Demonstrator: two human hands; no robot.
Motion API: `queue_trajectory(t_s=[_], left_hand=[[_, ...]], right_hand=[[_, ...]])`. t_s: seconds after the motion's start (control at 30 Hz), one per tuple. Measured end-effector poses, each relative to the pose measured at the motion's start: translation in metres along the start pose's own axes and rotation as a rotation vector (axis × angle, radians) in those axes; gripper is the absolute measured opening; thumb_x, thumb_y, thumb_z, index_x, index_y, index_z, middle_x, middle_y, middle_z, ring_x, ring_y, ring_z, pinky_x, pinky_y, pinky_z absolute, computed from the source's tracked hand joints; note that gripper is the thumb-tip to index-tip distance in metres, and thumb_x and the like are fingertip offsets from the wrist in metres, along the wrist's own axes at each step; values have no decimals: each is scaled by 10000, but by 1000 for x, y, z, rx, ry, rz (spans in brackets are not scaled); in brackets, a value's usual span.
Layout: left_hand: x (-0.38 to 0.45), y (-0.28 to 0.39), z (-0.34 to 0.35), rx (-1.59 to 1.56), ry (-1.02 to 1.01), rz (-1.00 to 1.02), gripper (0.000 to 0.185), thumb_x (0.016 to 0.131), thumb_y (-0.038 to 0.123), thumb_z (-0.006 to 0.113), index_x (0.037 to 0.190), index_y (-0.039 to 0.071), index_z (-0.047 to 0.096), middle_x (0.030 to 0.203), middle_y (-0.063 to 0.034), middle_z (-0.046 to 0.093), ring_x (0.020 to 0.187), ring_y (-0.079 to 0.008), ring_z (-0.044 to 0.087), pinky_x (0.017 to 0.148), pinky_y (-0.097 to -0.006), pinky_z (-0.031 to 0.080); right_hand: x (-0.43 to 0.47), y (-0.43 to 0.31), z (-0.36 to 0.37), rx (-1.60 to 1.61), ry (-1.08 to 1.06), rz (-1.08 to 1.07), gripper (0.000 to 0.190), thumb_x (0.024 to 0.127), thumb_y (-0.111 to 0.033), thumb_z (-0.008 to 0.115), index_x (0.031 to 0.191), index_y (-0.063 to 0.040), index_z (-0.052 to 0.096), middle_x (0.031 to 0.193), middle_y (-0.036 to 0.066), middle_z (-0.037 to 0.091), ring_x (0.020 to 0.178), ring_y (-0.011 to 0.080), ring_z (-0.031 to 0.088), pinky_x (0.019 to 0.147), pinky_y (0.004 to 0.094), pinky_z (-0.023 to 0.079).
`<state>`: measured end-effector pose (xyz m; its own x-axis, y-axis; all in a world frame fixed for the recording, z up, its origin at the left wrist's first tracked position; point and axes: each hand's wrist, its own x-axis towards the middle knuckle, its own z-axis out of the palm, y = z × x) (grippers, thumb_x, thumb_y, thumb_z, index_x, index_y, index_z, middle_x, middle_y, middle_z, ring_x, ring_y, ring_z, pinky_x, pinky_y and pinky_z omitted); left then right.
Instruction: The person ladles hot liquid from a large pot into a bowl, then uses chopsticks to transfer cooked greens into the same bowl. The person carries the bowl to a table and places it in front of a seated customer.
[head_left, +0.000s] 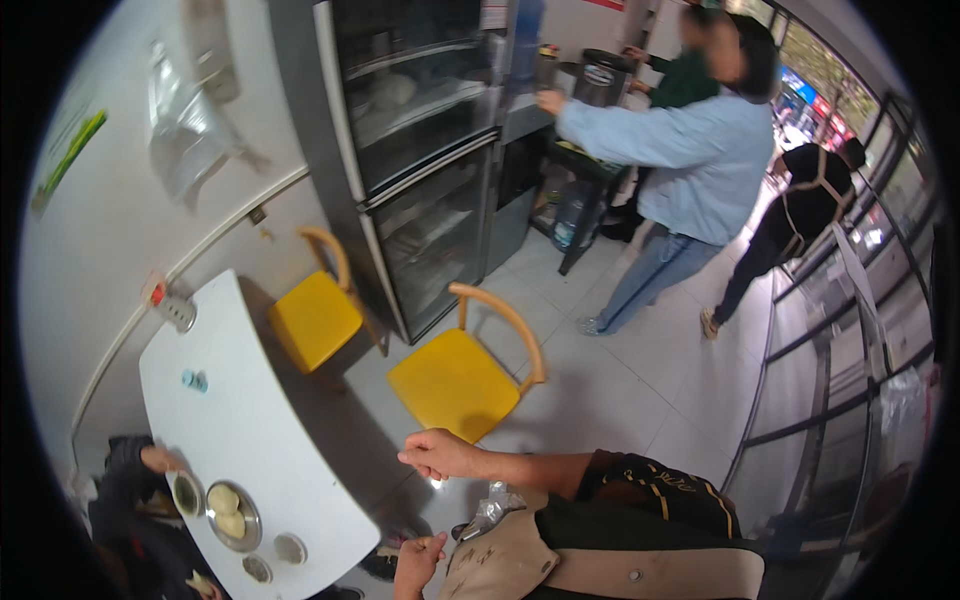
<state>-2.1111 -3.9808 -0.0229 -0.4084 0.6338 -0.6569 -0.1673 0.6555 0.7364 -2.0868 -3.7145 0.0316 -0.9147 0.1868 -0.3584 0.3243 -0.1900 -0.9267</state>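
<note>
My right hand (442, 454) is raised in front of a tan apron (499, 556), its fingers curled and nothing visible in them. Near the apron's left side is my left hand (418, 561), loosely curled, with no object seen in it. Clear plastic (495, 508) shows at the apron's top, between the hands. A yellow-seated wooden chair (454, 382) stands just beyond my right hand. To the left is a white table (315, 495) bearing a metal plate with pale buns (229, 511) and several small bowls.
A person in dark clothes (150, 525) sits at the table. Another yellow chair (316, 319) stands by a glass-door refrigerator (420, 225). A person in a light blue jacket (675, 157) stands near a dark urn (600, 79). An aproned person (814, 187) bends by the glass front.
</note>
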Motion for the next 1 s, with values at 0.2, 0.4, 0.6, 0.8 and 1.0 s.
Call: queue_trajectory(t_s=[0.2, 0.4, 0.6, 0.8, 1.0], left_hand=[[51, 68, 89, 231, -130, 90, 520, 956, 411, 674, 623, 14, 630, 536, -8, 533, 544, -107, 479, 565, -319, 417], [111, 160, 233, 341, -308, 34, 541, 949, 478, 659, 711, -7, 659, 627, -63, 602, 610, -145, 525, 633, -343, 467], [151, 223, 322, 575, -490, 171, 521, 967, 514, 613, 924, 13, 748, 719, -90, 665, 677, -199, 606, 689, -347, 499], [214, 263, 392, 726, -603, 469, 438, 967, 460, 598, 995, 44, 734, 833, -178, 697, 760, -318, 646, 758, -413, 515], [233, 298, 494, 805, -625, 597, 452, 939, 441, 592, 868, 4, 678, 869, -216, 678, 829, -401, 643, 751, -492, 492]], right_hand=[[-89, 16, -132, 68, 150, 26, 289, 1013, -277, 605, 829, -56, 573, 678, 5, 583, 512, 74, 516, 448, 230, 417], [-213, 43, -307, 147, 523, -10, 263, 989, -262, 634, 826, -64, 577, 690, 7, 584, 532, 72, 519, 456, 237, 420], [-318, 68, -416, 232, 891, 52, 240, 951, -123, 619, 749, -48, 515, 631, 38, 547, 492, 113, 505, 436, 267, 388], [-423, 145, -439, 257, 1245, 13, 246, 912, -94, 596, 699, -56, 479, 557, 52, 505, 417, 146, 478, 369, 291, 359], [-548, 264, -453, 441, 1464, 180, 241, 931, -198, 614, 765, -64, 502, 585, 65, 536, 407, 170, 495, 342, 314, 407]])
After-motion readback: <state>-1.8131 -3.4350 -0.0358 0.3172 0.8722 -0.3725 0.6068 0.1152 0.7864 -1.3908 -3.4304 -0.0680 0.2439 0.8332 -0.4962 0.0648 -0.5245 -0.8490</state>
